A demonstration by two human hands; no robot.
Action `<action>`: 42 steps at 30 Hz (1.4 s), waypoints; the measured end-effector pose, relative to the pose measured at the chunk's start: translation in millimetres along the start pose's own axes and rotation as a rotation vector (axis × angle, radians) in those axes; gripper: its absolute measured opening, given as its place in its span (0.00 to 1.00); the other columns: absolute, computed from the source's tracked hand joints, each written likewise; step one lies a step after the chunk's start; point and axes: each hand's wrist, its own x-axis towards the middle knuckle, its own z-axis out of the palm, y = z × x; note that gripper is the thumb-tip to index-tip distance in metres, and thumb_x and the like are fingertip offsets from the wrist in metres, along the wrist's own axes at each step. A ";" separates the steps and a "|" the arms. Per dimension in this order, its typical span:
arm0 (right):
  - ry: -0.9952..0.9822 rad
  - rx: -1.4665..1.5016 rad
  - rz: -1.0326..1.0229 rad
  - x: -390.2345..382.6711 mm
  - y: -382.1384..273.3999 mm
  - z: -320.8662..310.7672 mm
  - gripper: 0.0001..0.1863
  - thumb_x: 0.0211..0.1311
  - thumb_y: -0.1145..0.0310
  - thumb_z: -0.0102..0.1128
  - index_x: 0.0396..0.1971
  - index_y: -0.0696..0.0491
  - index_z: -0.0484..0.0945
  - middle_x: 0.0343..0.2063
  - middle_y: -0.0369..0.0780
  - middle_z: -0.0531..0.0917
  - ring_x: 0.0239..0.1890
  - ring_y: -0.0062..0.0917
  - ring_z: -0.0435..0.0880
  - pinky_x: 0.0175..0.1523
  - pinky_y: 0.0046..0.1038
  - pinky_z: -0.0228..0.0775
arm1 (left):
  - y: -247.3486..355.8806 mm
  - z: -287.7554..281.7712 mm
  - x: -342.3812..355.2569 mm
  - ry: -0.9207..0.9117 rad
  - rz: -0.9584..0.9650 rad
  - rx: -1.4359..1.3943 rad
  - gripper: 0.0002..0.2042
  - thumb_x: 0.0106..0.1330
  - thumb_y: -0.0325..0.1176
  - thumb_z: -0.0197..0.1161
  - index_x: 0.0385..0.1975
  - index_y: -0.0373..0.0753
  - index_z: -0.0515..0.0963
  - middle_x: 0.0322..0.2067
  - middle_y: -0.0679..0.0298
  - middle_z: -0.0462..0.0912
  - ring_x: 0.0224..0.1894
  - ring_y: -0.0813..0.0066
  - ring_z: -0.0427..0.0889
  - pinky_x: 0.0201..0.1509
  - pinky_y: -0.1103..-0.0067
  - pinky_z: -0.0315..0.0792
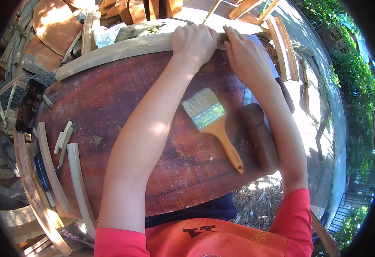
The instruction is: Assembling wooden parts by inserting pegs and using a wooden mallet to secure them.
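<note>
Along the far edge of the dark red board (153, 98) lies a long, pale, slightly curved wooden strip (114, 53). My left hand (194, 45) is closed over this strip, right of its middle. Beside it, my right hand (245, 53) rests at the strip's right end with its fingers bent together. A small dark tip shows at those fingertips, too small to name. Between my forearms a wide paintbrush (213, 126) lies flat, with pale bristles and an orange-brown handle. A dark brown, rounded wooden block (260, 139) sits under my right forearm.
At the board's left lie pale wooden strips (79, 180), short sticks (65, 139), a blue-handled tool (42, 171) and a black phone-like slab (31, 105). Beyond the far edge are wood pieces (131, 10). More planks (283, 49) and a paved path (324, 107) are on the right.
</note>
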 end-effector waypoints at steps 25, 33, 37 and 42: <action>-0.047 0.096 0.061 0.4 -5.7 -0.2 0.21 0.82 0.63 0.50 0.62 0.65 0.74 0.57 0.53 0.84 0.43 0.52 0.90 0.47 0.49 0.84 | 3.2 -10.4 -1.7 0.036 0.053 -0.076 0.25 0.78 0.40 0.47 0.24 0.37 0.88 0.28 0.48 0.90 0.31 0.50 0.91 0.44 0.60 0.84; -0.047 0.085 0.012 -0.3 -4.0 -1.3 0.22 0.82 0.64 0.50 0.62 0.67 0.73 0.55 0.55 0.84 0.43 0.53 0.90 0.47 0.50 0.84 | 5.0 -8.3 -1.9 0.048 -0.021 -0.013 0.21 0.76 0.40 0.51 0.25 0.41 0.90 0.26 0.53 0.90 0.31 0.57 0.92 0.42 0.65 0.81; -0.035 0.118 0.015 2.9 -3.1 -0.2 0.20 0.82 0.64 0.51 0.58 0.67 0.74 0.53 0.55 0.85 0.42 0.53 0.90 0.47 0.49 0.85 | 4.0 -5.5 -0.8 0.056 0.043 -0.035 0.21 0.76 0.41 0.52 0.26 0.41 0.90 0.26 0.53 0.90 0.32 0.57 0.92 0.43 0.64 0.81; -0.029 0.133 -0.046 -0.1 1.5 4.0 0.18 0.81 0.64 0.51 0.57 0.63 0.75 0.51 0.53 0.86 0.43 0.53 0.90 0.48 0.50 0.84 | 0.0 -1.4 1.5 0.013 0.069 0.026 0.18 0.74 0.39 0.55 0.26 0.40 0.87 0.29 0.53 0.91 0.32 0.54 0.92 0.38 0.62 0.84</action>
